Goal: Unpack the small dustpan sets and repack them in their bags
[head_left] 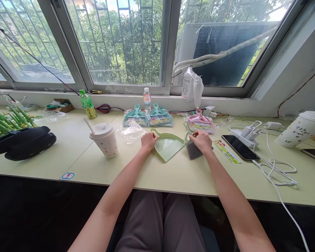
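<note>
A small green dustpan [169,145] lies on the pale table, its looped handle toward the upper left. My left hand [148,140] is closed on its left edge near the handle. My right hand [201,140] grips a small green hand brush [194,149] with grey bristles, just right of the dustpan. The brush's bristles point down toward the table, and part of its body is hidden under my fingers. Crumpled clear plastic wrapping [132,131] sits left of my left hand. A printed label strip [227,152] lies to the right of the brush.
Wrapped teal dustpan sets [160,119] and a wrapped pink set [200,123] lie behind. A lidded paper cup [105,141] with a straw stands left. To the right are a phone [240,147], a power strip [243,137] and loose white cables [274,168].
</note>
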Available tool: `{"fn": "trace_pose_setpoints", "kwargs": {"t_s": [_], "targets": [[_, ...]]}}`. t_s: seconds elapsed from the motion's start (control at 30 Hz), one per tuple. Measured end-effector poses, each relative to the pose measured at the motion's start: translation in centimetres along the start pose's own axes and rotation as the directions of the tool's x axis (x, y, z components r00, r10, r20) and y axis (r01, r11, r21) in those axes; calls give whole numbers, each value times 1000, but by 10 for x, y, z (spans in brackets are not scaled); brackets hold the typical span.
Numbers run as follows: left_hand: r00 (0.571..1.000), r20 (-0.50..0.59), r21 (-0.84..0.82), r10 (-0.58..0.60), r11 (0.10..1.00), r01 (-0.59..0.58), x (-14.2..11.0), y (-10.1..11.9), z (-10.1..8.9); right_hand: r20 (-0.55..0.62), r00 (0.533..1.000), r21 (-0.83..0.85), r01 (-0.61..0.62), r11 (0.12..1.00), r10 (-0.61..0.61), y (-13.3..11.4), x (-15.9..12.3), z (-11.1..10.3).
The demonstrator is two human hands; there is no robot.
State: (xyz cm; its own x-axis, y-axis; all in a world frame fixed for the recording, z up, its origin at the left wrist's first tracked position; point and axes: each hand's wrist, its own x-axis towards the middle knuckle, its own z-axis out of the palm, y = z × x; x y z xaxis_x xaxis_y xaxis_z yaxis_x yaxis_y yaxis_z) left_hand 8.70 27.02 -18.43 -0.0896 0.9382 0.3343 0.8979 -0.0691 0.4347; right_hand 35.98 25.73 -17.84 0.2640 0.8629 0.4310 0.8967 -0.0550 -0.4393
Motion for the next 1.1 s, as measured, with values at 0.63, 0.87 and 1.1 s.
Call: {"fn": "trace_pose_setpoints", "kwargs": {"t_s": [0.63, 0.87, 1.1], "targets": [[951, 117, -53, 285, 958, -280, -14, 14, 2, 170, 934, 5, 318, 948, -314, -13, -10, 15], [942, 123, -13, 312, 950, -313, -14, 15, 3, 201, 882, 119, 410, 904, -426, -14, -9, 19], [865, 198, -95, 462, 887, -452, -17, 16, -1, 240, 803, 286, 478, 830, -545, -24, -15, 26]]}}
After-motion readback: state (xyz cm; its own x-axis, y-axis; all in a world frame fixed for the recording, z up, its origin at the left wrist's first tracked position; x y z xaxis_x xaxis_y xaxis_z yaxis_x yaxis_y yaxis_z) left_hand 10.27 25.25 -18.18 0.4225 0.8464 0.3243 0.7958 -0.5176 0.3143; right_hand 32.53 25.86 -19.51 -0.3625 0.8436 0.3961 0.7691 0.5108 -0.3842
